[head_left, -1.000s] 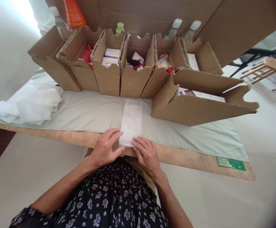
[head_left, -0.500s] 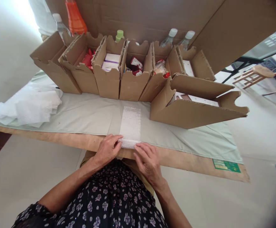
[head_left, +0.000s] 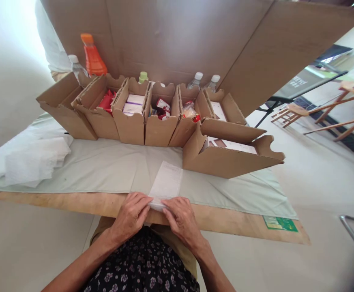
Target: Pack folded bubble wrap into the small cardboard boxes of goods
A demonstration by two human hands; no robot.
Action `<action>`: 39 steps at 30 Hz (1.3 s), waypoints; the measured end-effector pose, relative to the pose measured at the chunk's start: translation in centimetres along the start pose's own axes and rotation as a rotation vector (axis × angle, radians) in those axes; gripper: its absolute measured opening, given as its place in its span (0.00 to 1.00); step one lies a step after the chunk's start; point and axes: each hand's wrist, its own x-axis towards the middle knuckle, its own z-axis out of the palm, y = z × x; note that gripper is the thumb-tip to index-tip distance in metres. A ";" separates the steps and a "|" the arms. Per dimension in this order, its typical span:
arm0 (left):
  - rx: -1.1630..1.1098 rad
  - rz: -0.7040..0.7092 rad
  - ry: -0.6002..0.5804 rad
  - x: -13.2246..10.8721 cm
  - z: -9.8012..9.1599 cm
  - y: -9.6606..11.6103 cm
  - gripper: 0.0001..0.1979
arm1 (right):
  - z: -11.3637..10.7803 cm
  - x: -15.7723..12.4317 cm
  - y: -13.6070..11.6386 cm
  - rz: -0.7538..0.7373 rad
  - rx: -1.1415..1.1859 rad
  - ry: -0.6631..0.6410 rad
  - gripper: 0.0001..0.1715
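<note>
beyond, a cardboard bin (head_left: 104,123) holds red packaging (head_left: 106,101) while left hand (head_left: 130,214) and right hand (head_left: 181,218) pinch white wrap (head_left: 166,181).

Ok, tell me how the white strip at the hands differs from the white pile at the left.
The white strip is narrow and lies mostly flat; the white pile is a wider, uneven heap.
The strip's near end is folded or rolled between the left hand and right hand; no hand touches the pile.
Both are whitish and lie on the pale green cloth.
</note>
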 end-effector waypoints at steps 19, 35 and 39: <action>-0.030 0.008 -0.061 1.1 -0.3 -0.1 0.17 | 0.7 -0.3 2.0 0.052 -0.031 -0.004 0.14; 0.062 -0.144 -0.148 6.8 2.2 -2.4 0.16 | 0.5 0.1 3.8 0.045 -0.205 0.079 0.18; 0.076 -0.142 -0.171 7.9 2.4 -2.3 0.17 | 1.0 -0.3 4.6 0.124 -0.104 0.098 0.27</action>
